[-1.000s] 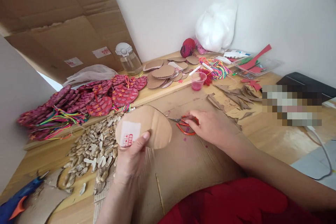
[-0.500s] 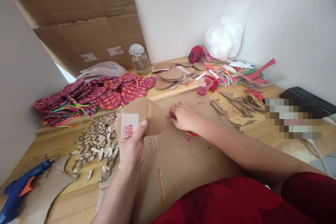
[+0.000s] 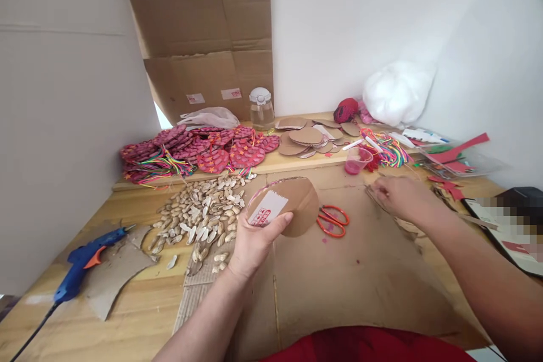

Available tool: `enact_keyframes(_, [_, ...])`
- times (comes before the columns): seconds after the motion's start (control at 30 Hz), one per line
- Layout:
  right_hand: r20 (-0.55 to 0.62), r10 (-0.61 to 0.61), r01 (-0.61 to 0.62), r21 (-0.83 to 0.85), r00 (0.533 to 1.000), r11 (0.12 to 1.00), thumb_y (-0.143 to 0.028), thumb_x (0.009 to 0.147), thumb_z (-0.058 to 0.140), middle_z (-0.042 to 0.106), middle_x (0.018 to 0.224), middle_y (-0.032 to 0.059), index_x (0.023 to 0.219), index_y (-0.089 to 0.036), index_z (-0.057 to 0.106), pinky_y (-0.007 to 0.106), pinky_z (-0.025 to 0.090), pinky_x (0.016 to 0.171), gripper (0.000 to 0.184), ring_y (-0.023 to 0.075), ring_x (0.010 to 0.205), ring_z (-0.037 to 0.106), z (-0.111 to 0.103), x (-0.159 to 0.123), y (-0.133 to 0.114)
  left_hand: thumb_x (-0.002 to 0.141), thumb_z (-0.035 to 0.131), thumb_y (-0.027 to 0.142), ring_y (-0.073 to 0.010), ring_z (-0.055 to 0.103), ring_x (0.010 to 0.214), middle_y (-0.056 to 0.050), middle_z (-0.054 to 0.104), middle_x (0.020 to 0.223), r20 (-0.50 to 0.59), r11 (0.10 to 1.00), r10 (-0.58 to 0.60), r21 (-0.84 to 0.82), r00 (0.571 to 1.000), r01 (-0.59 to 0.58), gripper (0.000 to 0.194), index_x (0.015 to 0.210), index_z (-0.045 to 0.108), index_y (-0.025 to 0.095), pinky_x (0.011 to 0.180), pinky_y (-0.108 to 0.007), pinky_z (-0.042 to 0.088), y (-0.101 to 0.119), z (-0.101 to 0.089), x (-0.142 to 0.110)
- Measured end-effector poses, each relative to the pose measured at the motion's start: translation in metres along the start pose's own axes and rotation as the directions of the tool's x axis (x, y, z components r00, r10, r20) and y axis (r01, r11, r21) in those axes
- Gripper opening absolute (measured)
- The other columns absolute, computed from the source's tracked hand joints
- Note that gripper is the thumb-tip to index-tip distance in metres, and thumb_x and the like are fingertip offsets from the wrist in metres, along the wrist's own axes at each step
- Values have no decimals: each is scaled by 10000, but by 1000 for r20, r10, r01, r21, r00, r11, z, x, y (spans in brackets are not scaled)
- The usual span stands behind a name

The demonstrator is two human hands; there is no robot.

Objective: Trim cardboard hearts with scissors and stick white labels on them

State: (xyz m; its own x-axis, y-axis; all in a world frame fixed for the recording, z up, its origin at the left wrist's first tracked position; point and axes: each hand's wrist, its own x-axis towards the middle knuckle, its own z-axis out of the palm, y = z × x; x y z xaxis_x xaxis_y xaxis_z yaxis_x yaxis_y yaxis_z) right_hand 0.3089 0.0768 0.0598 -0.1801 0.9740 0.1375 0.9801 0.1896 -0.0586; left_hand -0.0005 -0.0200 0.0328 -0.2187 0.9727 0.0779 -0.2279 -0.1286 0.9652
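My left hand (image 3: 258, 237) grips a rounded cardboard piece (image 3: 303, 209), thumb on top, over the work mat. A torn white label with red print is on the piece's face. Red-handled scissors (image 3: 335, 220) lie just right of the piece, their blades hidden beneath it. My right hand (image 3: 399, 198) is at the mat's right side with fingers curled together, against brown cardboard scraps (image 3: 375, 199). What its fingertips hold, if anything, is hidden. Peanut shells (image 3: 203, 215) are heaped left of my left hand.
A blue glue gun (image 3: 85, 263) rests on a cardboard offcut at left. Behind are decorated red pieces (image 3: 212, 150), a bottle (image 3: 262, 110), cut cardboard rounds (image 3: 305, 136), a small plastic cup (image 3: 356, 161), colourful cords (image 3: 388, 150) and a bag of white stuffing (image 3: 399, 93).
My right hand has moved right, from beside the cardboard piece to the scraps, uncovering the scissors. My left hand has tilted the piece. The camera view has shifted.
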Motion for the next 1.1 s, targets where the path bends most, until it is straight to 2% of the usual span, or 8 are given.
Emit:
enact_keyframes(0.07, [15,79,-79,2,997,997,-226,870,557,734,941,213,897,-123,735,388,357,667,208,278,840,655,-6,-11,7,644,878,280,-223,696,1040,-63,753,1102,38,998,-58,-34,998,59,631,1227,650,197,950,-332,536,0,0,0])
enact_keyframes(0.13, [59,67,-79,235,996,969,-346,922,535,742,1020,152,1023,-164,728,384,426,721,284,258,834,665,-10,-22,-11,620,892,263,-218,692,1044,-73,741,1148,75,992,-115,-45,990,119,737,1296,606,199,941,-324,533,-2,-1,-1])
enact_keyframes(0.23, [162,-140,-39,778,977,627,-518,922,539,734,1076,108,1146,-189,680,357,508,786,421,240,927,679,-13,-33,-62,629,889,252,-213,677,1071,-77,727,1187,153,987,-146,-44,977,154,738,1307,603,199,948,-312,523,-5,-2,-2])
enact_keyframes(0.3, [165,-289,-50,929,943,367,-527,883,606,719,1129,103,1202,-178,646,340,527,821,475,236,1007,667,-16,-36,-94,640,884,250,-212,677,1056,-71,727,1181,203,987,-147,-28,968,156,678,1270,635,201,931,-306,527,-7,-3,-3])
enact_keyframes(0.33, [181,-323,-75,946,929,315,-506,864,647,721,1115,87,1218,-180,636,323,530,796,481,227,990,667,-19,-36,-108,644,882,248,-212,676,1049,-65,728,1176,222,988,-145,-15,964,152,653,1253,649,205,924,-304,529,-8,-4,-3])
enact_keyframes(0.63, [294,-28,-236,816,955,528,-290,858,649,713,823,21,899,-198,712,272,465,596,120,185,731,624,-58,-41,-149,671,870,234,-219,673,1059,-46,740,1145,248,976,-204,-25,947,216,606,1240,664,213,918,-294,525,-10,1,-4])
enact_keyframes(0.9, [265,99,-282,861,959,423,-266,810,676,705,765,11,789,-221,654,295,493,585,53,213,716,629,-46,-45,-152,674,876,223,-194,696,1026,-63,752,1151,148,933,-251,-226,957,280,618,1254,666,211,946,-295,520,-24,10,-8])
enact_keyframes(1.1, [236,30,-234,921,971,310,-260,813,652,694,766,15,770,-213,604,298,523,658,80,214,773,634,-21,-42,-151,686,873,210,-178,697,1004,-67,756,1134,144,935,-246,-225,958,274,569,1223,685,201,931,-282,523,-24,11,-8])
